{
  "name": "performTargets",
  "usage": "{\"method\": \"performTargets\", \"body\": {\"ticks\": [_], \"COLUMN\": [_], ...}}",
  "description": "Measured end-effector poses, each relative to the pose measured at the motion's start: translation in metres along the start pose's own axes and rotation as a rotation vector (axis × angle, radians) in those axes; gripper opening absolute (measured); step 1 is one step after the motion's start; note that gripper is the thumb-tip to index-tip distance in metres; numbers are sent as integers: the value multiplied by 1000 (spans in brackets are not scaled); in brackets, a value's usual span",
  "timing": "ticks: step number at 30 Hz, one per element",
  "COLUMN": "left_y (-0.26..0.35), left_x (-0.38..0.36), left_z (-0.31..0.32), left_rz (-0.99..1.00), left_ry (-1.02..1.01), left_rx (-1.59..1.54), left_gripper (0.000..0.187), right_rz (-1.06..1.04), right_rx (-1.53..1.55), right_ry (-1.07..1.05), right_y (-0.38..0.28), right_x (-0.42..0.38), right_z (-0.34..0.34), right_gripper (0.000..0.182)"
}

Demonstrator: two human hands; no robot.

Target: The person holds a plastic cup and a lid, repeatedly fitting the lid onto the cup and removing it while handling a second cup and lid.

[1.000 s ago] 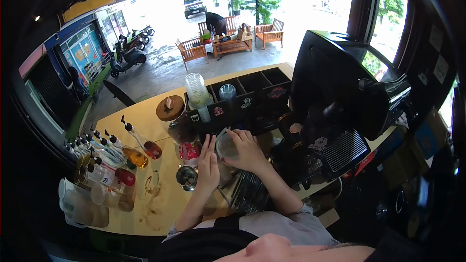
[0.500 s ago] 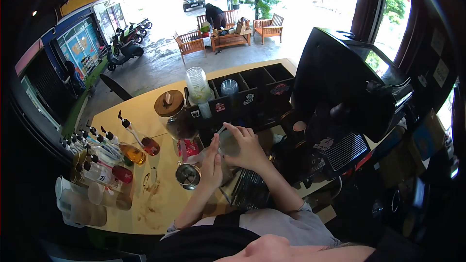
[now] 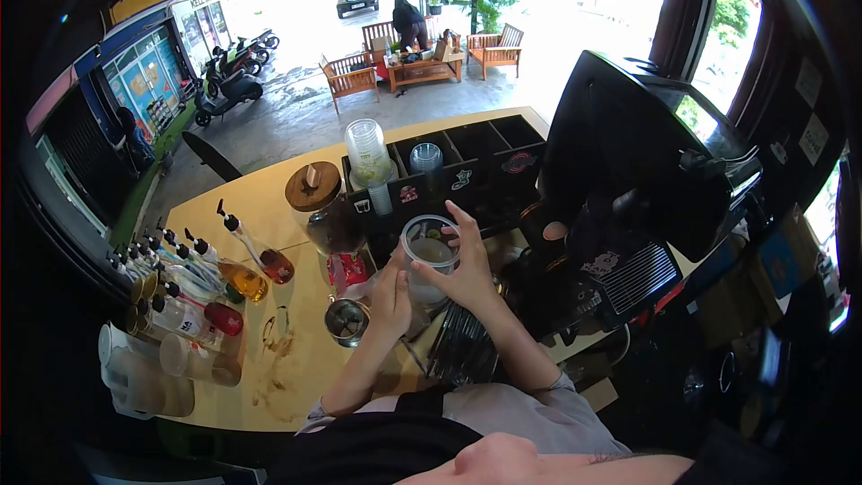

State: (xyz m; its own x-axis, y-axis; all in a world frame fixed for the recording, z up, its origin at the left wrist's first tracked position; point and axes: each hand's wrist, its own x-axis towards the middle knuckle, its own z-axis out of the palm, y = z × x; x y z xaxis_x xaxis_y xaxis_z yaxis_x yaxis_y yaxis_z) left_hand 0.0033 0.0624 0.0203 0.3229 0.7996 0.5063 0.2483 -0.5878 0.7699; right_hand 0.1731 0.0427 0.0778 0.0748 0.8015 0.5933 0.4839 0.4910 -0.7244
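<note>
Between my two hands is a clear round plastic cup (image 3: 432,256), its open rim facing up toward the camera. My right hand (image 3: 467,262) grips its right side, with the index finger raised past the rim and the thumb along the near side. My left hand (image 3: 392,296) is against the cup's left side, its fingers close together and pointing forward. Just left of my left hand stands a metal cup (image 3: 347,322). A red packet (image 3: 347,273) lies behind it, near a glass jar with a wooden lid (image 3: 314,187).
Pump bottles (image 3: 244,282) and plastic pitchers (image 3: 148,368) line the counter's left side. A black organizer (image 3: 467,181) with stacked cups (image 3: 366,153) stands ahead. At right is a large black machine (image 3: 620,162). A person (image 3: 409,22) bends over a wooden table outside.
The cup has tipped so its round rim now faces the camera. My right index finger has risen and spread. The person outside has shifted slightly right.
</note>
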Motion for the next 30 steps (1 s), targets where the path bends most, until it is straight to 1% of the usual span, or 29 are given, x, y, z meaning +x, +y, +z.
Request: {"method": "performTargets", "body": {"ticks": [2,3,5,6,7,9,10,12,13,15,16,18,20,22,23,24,25,27,28,29,30], "left_y": [2,8,23,28,27,23,24,26,22,15,17,24,25,28,31,33,34,35,37,38,40], "left_x": [2,4,10,13,15,16,16,15,15,14,14,14,19,28,35,43,52,69,77,86,94], "left_z": [1,1,-1,-2,-1,2,4,8,9,12,11,8,5,-1,-6,-12,-17,-26,-30,-33,-35], "left_rz": [12,24,34,45,46,78,80,96,99,92,93,53,66,79,97,114,111,158,153,154,167], "left_ry": [16,31,49,68,68,75,75,140,139,181,179,164,154,148,126,104,108,66,61,62,58], "left_rx": [18,37,45,53,54,34,34,-72,-72,-69,-68,-90,-61,-32,67,167,170,331,357,358,385], "left_gripper": [55,55,55,56,56,56,56,57,57,57,57,56,55,54,52,51,51,49,48,48,48], "right_rz": [52,53,57,63,62,52,50,98,96,132,108,120,132,150,148,134,120,103,4,-82,-14], "right_rx": [127,127,512,583,584,625,625,560,560,556,519,531,543,449,467,455,444,263,121,-44,-99], "right_ry": [86,86,196,174,174,82,83,-5,-3,-100,-131,-151,-173,-170,-78,2,81,190,271,311,287], "right_y": [-2,-3,-3,-2,-1,4,8,14,15,12,9,3,3,9,19,24,26,25,28,29,20], "right_x": [-2,-3,-4,-4,-5,-5,-7,-13,-17,-22,-24,-22,-16,-6,2,12,23,47,62,74,85], "right_z": [-1,1,5,4,4,7,10,15,16,17,15,10,4,0,5,5,2,-10,-13,-18,-22], "right_gripper": [103,103,104,105,105,112,112,118,118,119,120,121,122,118,105,96,87,76,68,67,69]}}
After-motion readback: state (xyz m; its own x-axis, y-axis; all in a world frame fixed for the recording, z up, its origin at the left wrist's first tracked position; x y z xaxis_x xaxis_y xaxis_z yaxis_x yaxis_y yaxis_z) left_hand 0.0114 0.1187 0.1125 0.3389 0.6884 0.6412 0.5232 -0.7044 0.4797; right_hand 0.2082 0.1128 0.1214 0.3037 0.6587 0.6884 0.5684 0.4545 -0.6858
